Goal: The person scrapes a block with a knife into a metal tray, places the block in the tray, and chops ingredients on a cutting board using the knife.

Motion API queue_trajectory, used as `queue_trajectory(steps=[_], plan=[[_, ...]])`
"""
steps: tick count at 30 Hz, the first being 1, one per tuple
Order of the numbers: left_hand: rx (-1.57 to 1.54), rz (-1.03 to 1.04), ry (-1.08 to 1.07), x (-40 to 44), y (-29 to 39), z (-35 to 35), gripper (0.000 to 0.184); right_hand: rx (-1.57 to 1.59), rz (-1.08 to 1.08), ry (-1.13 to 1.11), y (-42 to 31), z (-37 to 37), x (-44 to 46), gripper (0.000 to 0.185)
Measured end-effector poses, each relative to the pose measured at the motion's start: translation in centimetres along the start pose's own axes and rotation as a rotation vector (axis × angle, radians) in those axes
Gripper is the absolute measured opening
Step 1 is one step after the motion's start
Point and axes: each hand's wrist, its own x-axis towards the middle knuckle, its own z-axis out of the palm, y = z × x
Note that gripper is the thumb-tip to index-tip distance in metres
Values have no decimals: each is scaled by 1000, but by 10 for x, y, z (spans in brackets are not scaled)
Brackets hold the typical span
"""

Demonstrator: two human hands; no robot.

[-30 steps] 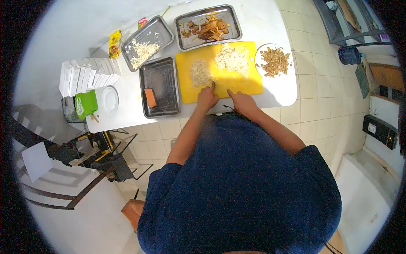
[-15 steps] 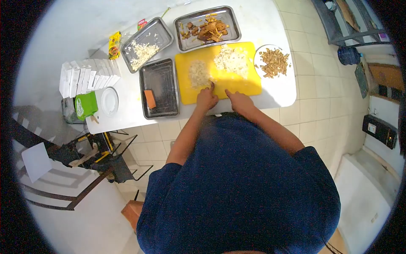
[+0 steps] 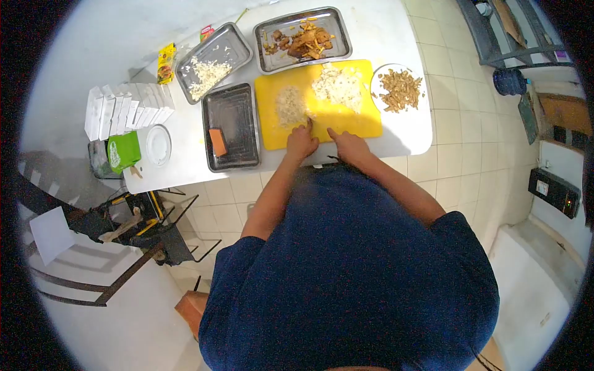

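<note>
Both of my hands rest at the near side of a yellow cutting board (image 3: pixel 315 133). My left hand (image 3: pixel 302 142) has its index finger stretched out, close to a spread of pale, finely chopped food (image 3: pixel 289 106). My right hand (image 3: pixel 351 147) lies over the board's near edge, its index finger also extended and pointing inward. I see nothing held in either hand, and the other fingers look curled and partly hidden. Farther up the board lies a larger heap of white chopped pieces (image 3: pixel 337 86).
Right of the board is a white plate of brown pieces (image 3: pixel 401 89). A metal tray (image 3: pixel 343 40) behind holds browned food. To the left are a dark tray (image 3: pixel 232 164) with an orange block (image 3: pixel 218 142), a tilted tray (image 3: pixel 238 46) of white shreds, white boxes (image 3: pixel 127 111) and a green pack (image 3: pixel 124 153).
</note>
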Motion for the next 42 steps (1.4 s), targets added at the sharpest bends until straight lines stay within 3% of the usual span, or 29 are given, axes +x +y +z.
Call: queue_trajectory(steps=[42], plan=[[-40, -4, -40, 4, -8, -1, 76, 0, -9, -39, -4, 0, 6, 57]])
